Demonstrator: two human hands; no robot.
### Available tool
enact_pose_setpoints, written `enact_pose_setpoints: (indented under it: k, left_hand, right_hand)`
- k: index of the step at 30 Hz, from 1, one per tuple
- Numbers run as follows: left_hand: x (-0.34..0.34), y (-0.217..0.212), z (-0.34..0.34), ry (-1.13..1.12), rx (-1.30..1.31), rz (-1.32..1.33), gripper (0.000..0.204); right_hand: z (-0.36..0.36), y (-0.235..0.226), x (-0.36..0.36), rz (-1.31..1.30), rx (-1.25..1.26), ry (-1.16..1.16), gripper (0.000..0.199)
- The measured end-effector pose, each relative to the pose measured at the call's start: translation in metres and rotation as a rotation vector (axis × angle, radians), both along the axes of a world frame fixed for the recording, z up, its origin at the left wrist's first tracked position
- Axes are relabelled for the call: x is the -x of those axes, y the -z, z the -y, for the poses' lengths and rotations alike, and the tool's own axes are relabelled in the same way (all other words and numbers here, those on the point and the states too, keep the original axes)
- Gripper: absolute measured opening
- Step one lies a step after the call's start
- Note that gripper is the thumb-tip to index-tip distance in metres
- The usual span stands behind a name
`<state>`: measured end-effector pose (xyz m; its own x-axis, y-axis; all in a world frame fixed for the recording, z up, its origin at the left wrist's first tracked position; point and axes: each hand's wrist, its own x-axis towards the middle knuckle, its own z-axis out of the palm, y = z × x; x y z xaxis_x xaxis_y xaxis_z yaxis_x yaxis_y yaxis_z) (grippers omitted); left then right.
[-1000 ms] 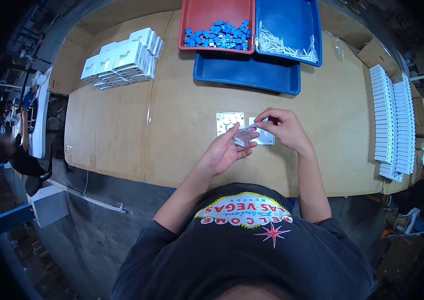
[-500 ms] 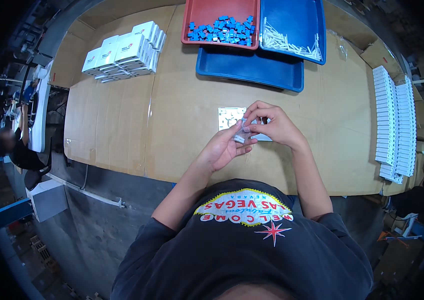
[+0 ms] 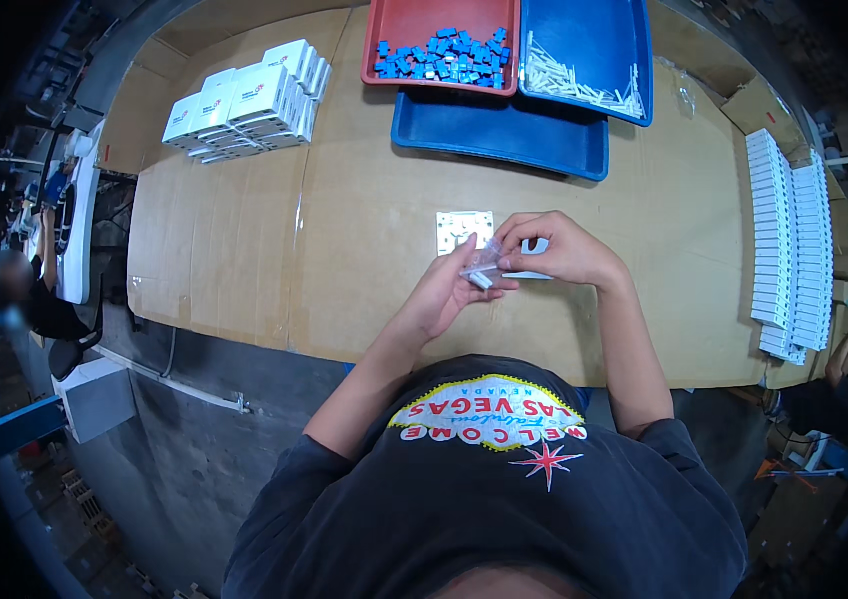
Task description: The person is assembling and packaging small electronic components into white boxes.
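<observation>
My left hand [image 3: 442,298] holds a small clear plastic bag [image 3: 485,266] between thumb and fingers, palm up. Small white pieces lie in the bag's lower part. At the bag's upper right edge, my right hand [image 3: 566,250] pinches the plastic with thumb and fingertips. Just beyond the hands, a white square plate with cut-outs [image 3: 454,224] lies on the cardboard-covered table [image 3: 364,230]. A second pale flat piece [image 3: 532,273] shows partly beneath my right hand, which hides the rest of it.
A red tray [image 3: 434,18] of blue parts and a blue tray [image 3: 584,30] of white sticks rest at the back, over a lower blue tray [image 3: 499,140]. White boxes [image 3: 249,95] are stacked left; rows of white items [image 3: 772,240] line the right. People [image 3: 44,299] work nearby.
My right hand has shifted slightly to the right, still pinching the bag's edge. The bag shows more openly between my hands, and my left thumb has lifted a little.
</observation>
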<state>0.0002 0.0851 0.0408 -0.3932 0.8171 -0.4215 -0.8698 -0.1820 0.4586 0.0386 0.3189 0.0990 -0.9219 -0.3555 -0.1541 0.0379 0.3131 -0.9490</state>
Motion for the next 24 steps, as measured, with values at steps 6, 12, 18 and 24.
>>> enact_pose_setpoints:
  k: [6, 12, 18, 24]
  left_hand:
    - [-0.002, -0.005, -0.001, 0.012, 0.213, -0.692, 0.042]
    - [-0.002, -0.005, 0.0, -0.031, 0.179, -0.717, 0.04]
    - [-0.003, -0.004, -0.003, -0.058, 0.221, -0.683, 0.034]
    - [-0.004, -0.024, -0.011, -0.378, 0.311, -0.785, 0.023]
  right_hand:
    - [0.002, 0.005, -0.003, 0.099, 0.002, 0.21, 0.012]
    - [0.012, 0.023, -0.012, 0.054, 0.149, 0.327, 0.013]
    - [0.031, 0.025, -0.014, -0.002, 0.489, 0.54, 0.021]
    - [0.042, 0.016, -0.02, -0.039, 0.487, 0.654, 0.026]
